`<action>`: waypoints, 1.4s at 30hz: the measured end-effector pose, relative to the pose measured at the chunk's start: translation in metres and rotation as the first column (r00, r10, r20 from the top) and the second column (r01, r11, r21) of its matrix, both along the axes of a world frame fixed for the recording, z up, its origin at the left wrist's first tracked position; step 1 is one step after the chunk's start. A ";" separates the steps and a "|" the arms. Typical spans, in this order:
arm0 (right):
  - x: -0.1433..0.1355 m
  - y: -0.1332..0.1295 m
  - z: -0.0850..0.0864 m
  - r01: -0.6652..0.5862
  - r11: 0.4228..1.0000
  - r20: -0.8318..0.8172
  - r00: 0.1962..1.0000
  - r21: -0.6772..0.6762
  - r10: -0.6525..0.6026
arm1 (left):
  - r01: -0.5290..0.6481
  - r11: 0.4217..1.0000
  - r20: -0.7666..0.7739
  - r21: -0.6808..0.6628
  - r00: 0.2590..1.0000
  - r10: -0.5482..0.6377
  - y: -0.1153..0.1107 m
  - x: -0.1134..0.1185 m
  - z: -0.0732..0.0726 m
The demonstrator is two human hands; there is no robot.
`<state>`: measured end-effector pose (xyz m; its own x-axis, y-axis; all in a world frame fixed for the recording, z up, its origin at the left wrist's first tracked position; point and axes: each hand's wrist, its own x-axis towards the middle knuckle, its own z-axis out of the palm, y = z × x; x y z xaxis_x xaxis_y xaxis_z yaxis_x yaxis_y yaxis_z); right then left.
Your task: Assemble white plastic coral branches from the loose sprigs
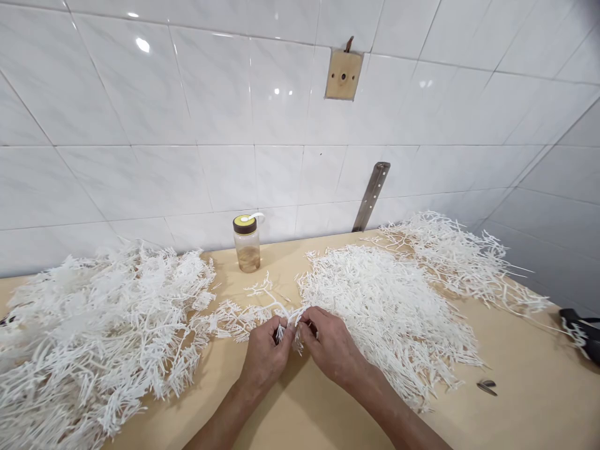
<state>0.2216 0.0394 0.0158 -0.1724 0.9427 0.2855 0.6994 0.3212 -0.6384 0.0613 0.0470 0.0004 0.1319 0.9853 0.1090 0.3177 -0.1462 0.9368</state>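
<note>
Between my hands is a white branching plastic sprig (280,307), its forked twigs reaching up and left over the table. My left hand (268,350) is closed on its lower part, with fine tips poking out between thumb and fingers. My right hand (330,340) pinches a twig on the right side of the same sprig. Just behind my left hand lie more loose white sprigs (229,320). A dense heap of small white pieces (375,306) is right beside my right hand.
A large pile of white branches (103,325) covers the left of the table (300,412). A bottle with a yellow lid (247,244) stands near the tiled wall. Bare stems (464,262) lie at back right, a black object (584,334) at the right edge, small dark pieces (487,387) nearer.
</note>
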 end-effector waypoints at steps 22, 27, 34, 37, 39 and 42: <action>0.009 0.008 0.010 0.239 0.970 -0.124 0.965 0.046 -0.232 | 0.355 0.895 0.492 -0.270 0.850 -0.189 -0.003 -0.004 0.009; 0.010 -0.001 0.019 0.075 0.953 -0.419 0.886 -0.295 -0.199 | 0.264 0.887 0.597 -0.378 0.802 0.015 0.006 -0.009 0.003; 0.012 -0.001 0.020 -0.169 0.906 -0.648 0.749 -0.388 -0.137 | 0.296 0.872 0.666 -0.389 0.745 0.045 0.011 -0.010 0.000; 0.011 0.000 0.017 -0.223 0.875 -0.681 0.717 -0.431 -0.152 | 0.268 0.878 0.654 -0.397 0.754 0.066 0.010 -0.009 0.002; 0.009 0.000 0.014 -0.267 0.855 -0.703 0.695 -0.445 -0.150 | 0.259 0.881 0.647 -0.397 0.759 0.069 0.009 -0.009 0.003; 0.004 0.000 0.009 -0.321 0.832 -0.729 0.671 -0.452 -0.137 | 0.246 0.883 0.627 -0.399 0.777 0.067 0.009 -0.007 0.006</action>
